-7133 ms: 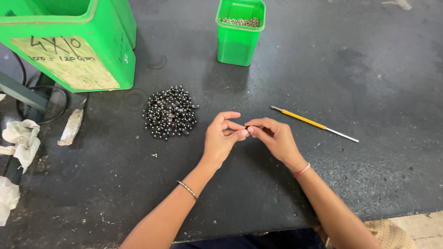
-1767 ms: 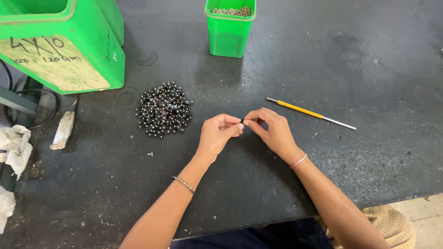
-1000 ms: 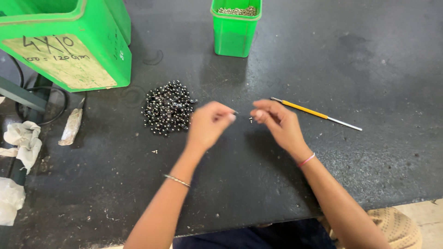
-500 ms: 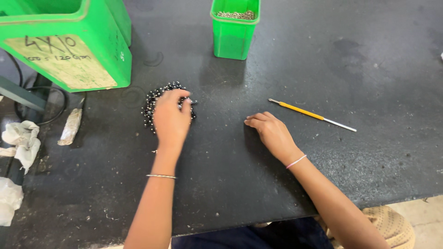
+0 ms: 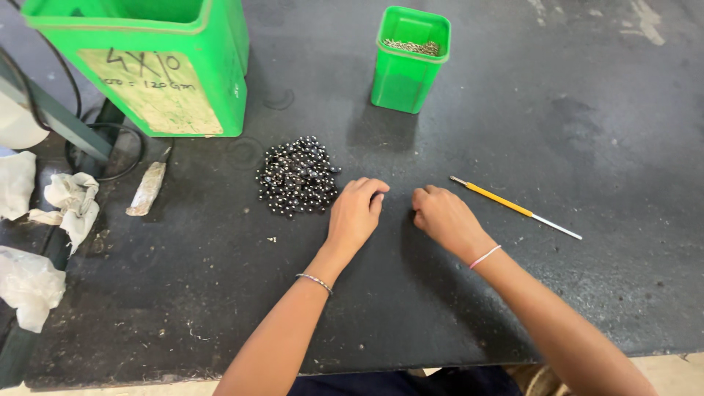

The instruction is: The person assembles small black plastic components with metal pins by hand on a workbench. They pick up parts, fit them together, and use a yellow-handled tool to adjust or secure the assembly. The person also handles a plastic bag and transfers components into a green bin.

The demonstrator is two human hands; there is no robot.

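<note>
- On the dark table (image 5: 587, 110), the left hand (image 5: 356, 213) rests just right of the pile of dark beads (image 5: 297, 176), fingers curled; I cannot tell if it holds a bead.
- The right hand (image 5: 444, 216) lies near it, loosely clenched, its content hidden.
- A yellow tool (image 5: 513, 207) lies right of this hand.
- A small green cup (image 5: 409, 59) stands far behind; a big green bin (image 5: 161, 62) at far left.

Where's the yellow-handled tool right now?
In the head view, the yellow-handled tool lies flat on the dark table, just beyond the right hand, untouched.
</note>
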